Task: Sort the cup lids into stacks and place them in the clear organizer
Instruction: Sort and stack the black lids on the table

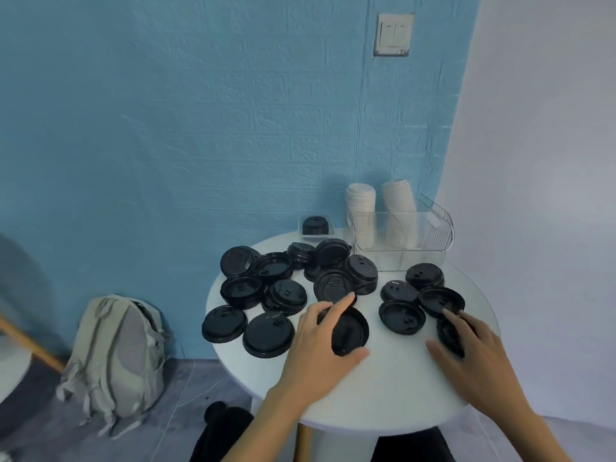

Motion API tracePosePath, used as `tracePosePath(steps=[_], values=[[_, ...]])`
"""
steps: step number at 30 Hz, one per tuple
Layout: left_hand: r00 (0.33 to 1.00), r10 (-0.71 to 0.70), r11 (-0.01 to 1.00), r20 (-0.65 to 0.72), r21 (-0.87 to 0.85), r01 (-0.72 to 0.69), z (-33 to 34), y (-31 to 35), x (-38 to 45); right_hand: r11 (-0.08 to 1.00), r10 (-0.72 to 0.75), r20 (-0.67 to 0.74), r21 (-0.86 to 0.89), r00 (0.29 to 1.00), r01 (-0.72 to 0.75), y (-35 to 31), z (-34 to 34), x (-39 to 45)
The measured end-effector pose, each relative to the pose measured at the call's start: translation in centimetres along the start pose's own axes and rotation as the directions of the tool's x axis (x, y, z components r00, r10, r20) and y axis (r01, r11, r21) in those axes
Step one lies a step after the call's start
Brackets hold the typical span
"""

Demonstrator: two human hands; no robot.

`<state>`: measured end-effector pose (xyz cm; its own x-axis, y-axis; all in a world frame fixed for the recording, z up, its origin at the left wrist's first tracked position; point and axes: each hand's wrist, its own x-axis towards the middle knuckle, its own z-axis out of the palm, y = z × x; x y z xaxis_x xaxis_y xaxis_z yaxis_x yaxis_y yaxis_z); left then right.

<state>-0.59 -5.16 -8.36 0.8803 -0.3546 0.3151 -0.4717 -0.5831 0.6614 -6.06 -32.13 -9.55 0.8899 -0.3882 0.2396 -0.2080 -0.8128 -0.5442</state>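
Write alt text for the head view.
Two hands reach over a round white table strewn with black cup lids: the left hand grips one lid, the right hand another. Behind stands a clear organizer holding white cups.

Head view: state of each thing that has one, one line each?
Left hand: grips a black plastic lid, tilted.
Right hand: fingers curled over another black lid.
Loose black lids: scattered unsorted on the round white table.
Clear plastic organizer: holds two white cup stacks.
Grey backpack: on floor, leaning against the wall.
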Motion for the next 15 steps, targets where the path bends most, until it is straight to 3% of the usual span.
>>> tracePosePath(steps=[8, 15], values=[[0.998, -0.015, 0.988, -0.065, -0.152, 0.005, -0.6, 0.0, -0.7, 0.997, -0.069, -0.022, 0.044, 0.997, 0.070, -0.7, 0.3, -0.3], [0.987, -0.135, 0.930, -0.082, -0.354, 0.097, -1.0, -0.1, -0.9, 0.968, -0.173, -0.019, 0.179, 0.985, 0.174, -3.1, 0.6, -1.3]])
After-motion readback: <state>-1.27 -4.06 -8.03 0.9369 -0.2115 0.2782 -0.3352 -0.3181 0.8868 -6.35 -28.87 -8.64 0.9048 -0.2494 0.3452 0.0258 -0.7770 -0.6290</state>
